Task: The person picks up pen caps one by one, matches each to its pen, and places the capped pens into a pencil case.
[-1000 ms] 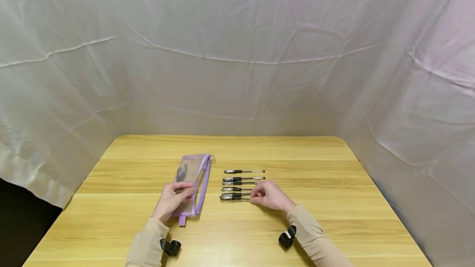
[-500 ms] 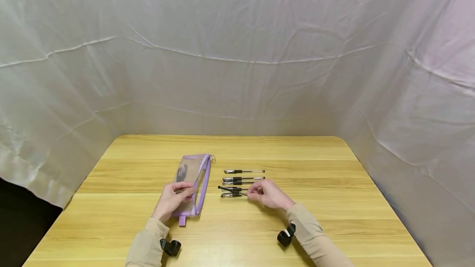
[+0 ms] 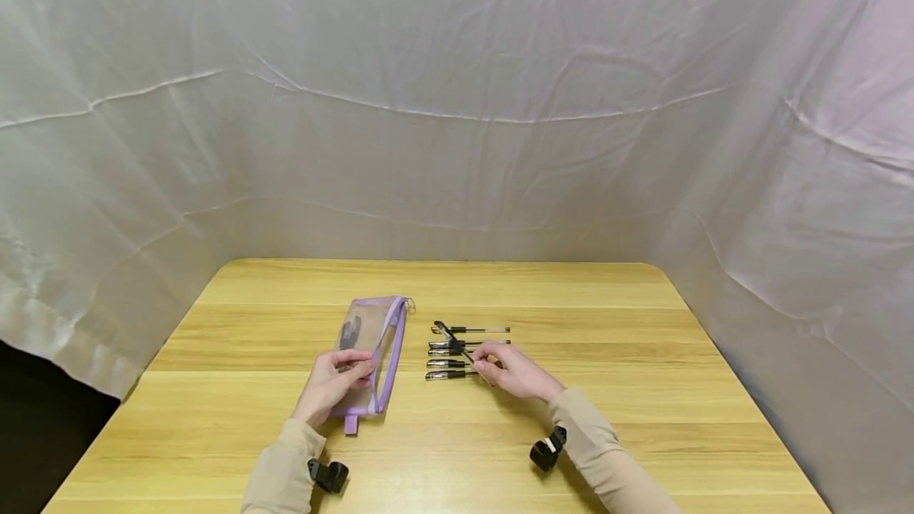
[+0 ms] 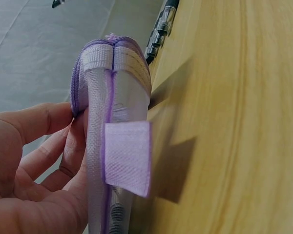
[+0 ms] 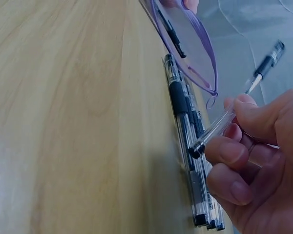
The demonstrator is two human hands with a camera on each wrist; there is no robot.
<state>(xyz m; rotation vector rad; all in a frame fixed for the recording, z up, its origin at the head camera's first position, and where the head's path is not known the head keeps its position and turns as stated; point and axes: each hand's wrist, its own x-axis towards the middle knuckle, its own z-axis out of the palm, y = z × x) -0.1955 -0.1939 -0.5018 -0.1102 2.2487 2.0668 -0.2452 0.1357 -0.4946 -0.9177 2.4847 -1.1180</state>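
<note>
My right hand [image 3: 517, 375] pinches a clear gel pen [image 5: 269, 61] near its clear end, between thumb and fingers. The pen is off the table, slanting over the row, its black grip and cap end pointing away. Below it, several similar pens [image 5: 179, 100] lie side by side, caps to the left. Left of them lies a purple-edged mesh zipper pouch [image 3: 367, 312], its mouth parted on the right side. My left hand [image 3: 328, 383] pinches the pouch's upper zipper edge between thumb and fingers. Dark-gripped pens [image 5: 172, 33] show inside the pouch.
Everything lies on a wood-grain table [image 3: 571, 292]. A pale fabric curtain [image 3: 457, 165] hangs behind it and at both sides. A small key ring [image 3: 410, 305] hangs at the pouch's far corner, and a purple tab [image 3: 351, 424] sticks out at its near end.
My right hand has lifted a pen from the near end of the row and swung its cap end upward and away. My left hand and the pouch have stayed put.
</note>
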